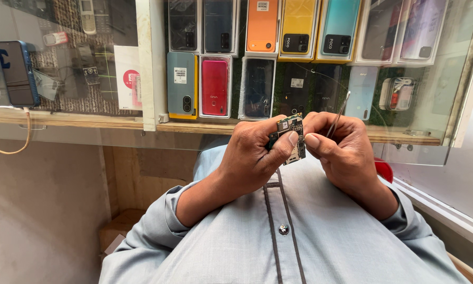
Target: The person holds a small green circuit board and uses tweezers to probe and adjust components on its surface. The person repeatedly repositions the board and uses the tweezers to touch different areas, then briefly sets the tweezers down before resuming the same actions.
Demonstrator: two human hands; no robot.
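Green and studded with small parts, the circuit board [292, 138] sits upright between our two hands, held above our grey shirt [299, 236]. Our left hand [252, 158] has its fingers [285, 143] closed on the board's left edge — the thumb pressed to its face. Our right hand [341, 147] pinches thin metal tweezers [338, 115], thumb touching the board's right side. Beyond the hands, a glass case [431, 105] shows phones [214, 87] in rows.
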